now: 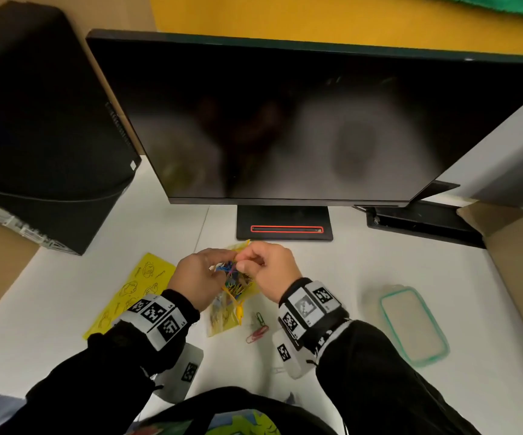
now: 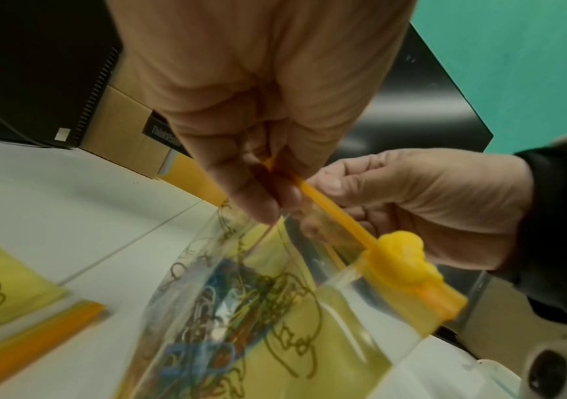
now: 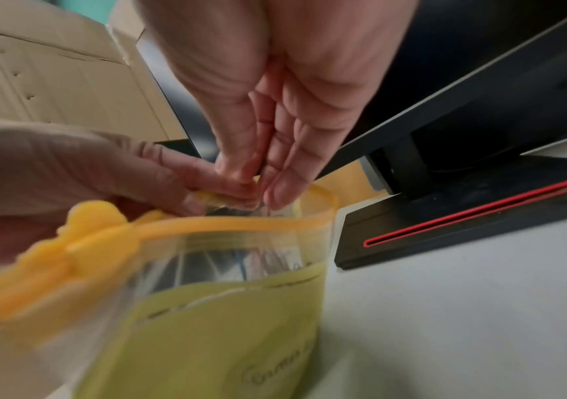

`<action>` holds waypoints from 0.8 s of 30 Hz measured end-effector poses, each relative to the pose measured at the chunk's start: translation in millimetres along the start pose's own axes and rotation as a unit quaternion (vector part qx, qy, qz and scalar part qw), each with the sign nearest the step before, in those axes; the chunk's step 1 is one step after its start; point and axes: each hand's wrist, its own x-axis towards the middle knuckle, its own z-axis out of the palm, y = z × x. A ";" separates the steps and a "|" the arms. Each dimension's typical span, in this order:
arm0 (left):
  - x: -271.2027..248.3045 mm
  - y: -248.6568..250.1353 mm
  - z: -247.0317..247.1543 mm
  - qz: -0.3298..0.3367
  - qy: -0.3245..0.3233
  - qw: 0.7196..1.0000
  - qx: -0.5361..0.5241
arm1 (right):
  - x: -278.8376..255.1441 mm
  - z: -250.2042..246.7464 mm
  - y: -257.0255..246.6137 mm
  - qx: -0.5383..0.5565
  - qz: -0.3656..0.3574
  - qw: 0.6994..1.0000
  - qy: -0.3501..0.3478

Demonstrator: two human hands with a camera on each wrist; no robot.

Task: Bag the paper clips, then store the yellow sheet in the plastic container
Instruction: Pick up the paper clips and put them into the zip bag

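Note:
A clear zip bag with yellow print hangs above the desk between both hands, its mouth apart. Several coloured paper clips lie inside it. My left hand pinches the orange zip strip on one side. My right hand pinches the rim opposite, thumb on the strip, fingertips at the mouth. The yellow slider sits at the strip's end. A green clip and a red clip lie loose on the desk below. The yellow sheet lies flat at the left. The plastic container, teal-rimmed, stands at the right.
A dark monitor on a black stand fills the back of the white desk. A black computer case stands at the back left. Cardboard lines the right edge. A pale clip lies near the front edge.

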 end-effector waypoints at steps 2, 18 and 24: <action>0.5 -1.9 -0.7 -0.008 0.007 1.000 -0.007 | -4.1 -11.0 6.4 0.026 -0.005 0.999 0.040; -0.7 -1.3 10.2 -0.015 -0.005 1.000 0.003 | -111.1 -10.4 120.7 -0.334 0.090 0.919 -0.188; -3.7 -1.3 8.8 -0.017 -0.003 1.000 -0.001 | -120.5 -11.2 116.0 -0.400 0.061 0.910 -0.091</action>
